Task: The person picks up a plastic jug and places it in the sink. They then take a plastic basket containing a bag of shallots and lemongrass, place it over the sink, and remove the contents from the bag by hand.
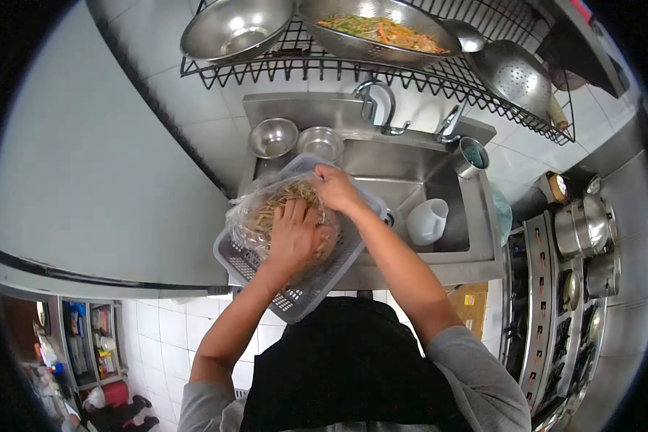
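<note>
A tiled kitchen wall rises behind a steel sink point(410, 176), with a wire rack point(324, 72) of bowls and strainers hanging above it and a stove with pots point(587, 227) off to the right. A grey slotted basket point(295, 299) rests tilted across the sink's near left corner, partly overhanging the front edge. In it lies a clear plastic bag point(248, 216) stuffed with pale, thin strands point(284, 198) that look like sprouts or noodles. The left hand point(293, 237) lies flat on top of the bag, its fingers extended and slightly apart, pressing rather than gripping. The right hand point(336, 189) is at the bag's far end, its fingers bunched together on the film. The work in hand seems to be getting the strands out of the bag and into the basket. To do that well, the flat hand should keep the bulk pinned low inside the basket walls while the pinching hand pulls the film taut and away. This way the strands slide out in a mass instead of spilling over the rim toward the floor. The basket looks lightly balanced, so the downward pressure is best kept over the part that sits on the sink. Two small steel bowls point(273, 137) and a white cup point(427, 221) stand clear of the work.
</note>
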Motion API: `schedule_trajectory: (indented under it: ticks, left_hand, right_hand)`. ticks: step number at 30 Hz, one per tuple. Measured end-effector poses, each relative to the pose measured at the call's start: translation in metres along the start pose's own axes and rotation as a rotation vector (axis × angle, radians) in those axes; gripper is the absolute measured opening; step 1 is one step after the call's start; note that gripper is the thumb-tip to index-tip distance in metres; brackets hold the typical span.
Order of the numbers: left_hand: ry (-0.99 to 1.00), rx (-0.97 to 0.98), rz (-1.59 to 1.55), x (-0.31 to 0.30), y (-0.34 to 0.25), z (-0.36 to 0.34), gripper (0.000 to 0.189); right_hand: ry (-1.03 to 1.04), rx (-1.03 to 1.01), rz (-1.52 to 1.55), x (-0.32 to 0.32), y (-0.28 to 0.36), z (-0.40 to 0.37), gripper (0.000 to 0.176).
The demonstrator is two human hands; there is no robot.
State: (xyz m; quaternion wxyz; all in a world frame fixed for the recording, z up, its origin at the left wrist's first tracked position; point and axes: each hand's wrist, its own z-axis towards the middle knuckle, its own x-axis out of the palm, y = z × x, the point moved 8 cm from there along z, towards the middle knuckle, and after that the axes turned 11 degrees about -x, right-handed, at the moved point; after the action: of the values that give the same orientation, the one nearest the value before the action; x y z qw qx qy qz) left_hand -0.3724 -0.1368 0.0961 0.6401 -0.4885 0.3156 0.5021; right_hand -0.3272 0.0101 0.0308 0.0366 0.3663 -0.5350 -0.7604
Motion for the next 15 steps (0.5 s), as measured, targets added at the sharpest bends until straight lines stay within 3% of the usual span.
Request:
schedule_trajectory:
  ticks: [1, 6, 8, 9, 10, 12, 14, 15]
  left_hand:
    - [0.04, -0.021, -0.001, 0.008, 0.002, 0.005, 0.036]
    - [0.044, -0.016, -0.028, 0.016, 0.004, -0.007, 0.02]
    - [0.487, -0.183, -0.041, 0.02, 0.001, -0.015, 0.02]
    - [0.491, -0.185, -0.042, 0.015, 0.002, -0.021, 0.02]
    - [0.458, -0.105, -0.112, 0.005, 0.002, -0.029, 0.023]
    - [0.428, -0.029, -0.174, -0.012, 0.004, -0.043, 0.027]
    - [0.284, 0.255, -0.299, -0.041, -0.012, -0.056, 0.031]
    - [0.286, 0.255, -0.299, -0.049, -0.007, -0.061, 0.031]
  right_hand:
    - [-0.047, -0.087, -0.09, -0.001, 0.001, 0.0, 0.022]
    - [-0.154, -0.07, 0.001, 0.003, -0.007, 0.001, 0.021]
    - [-0.165, -0.071, -0.002, -0.002, -0.005, 0.004, 0.019]
    - [-0.217, -0.158, -0.107, -0.007, 0.001, 0.005, 0.018]
    - [-0.265, -0.246, -0.21, -0.008, 0.006, 0.006, 0.017]
    - [-0.247, -0.191, -0.226, -0.013, -0.013, 0.018, 0.017]
    - [-0.23, -0.141, -0.247, -0.019, -0.033, 0.029, 0.016]
    - [-0.201, -0.175, -0.328, -0.019, -0.036, 0.032, 0.018]
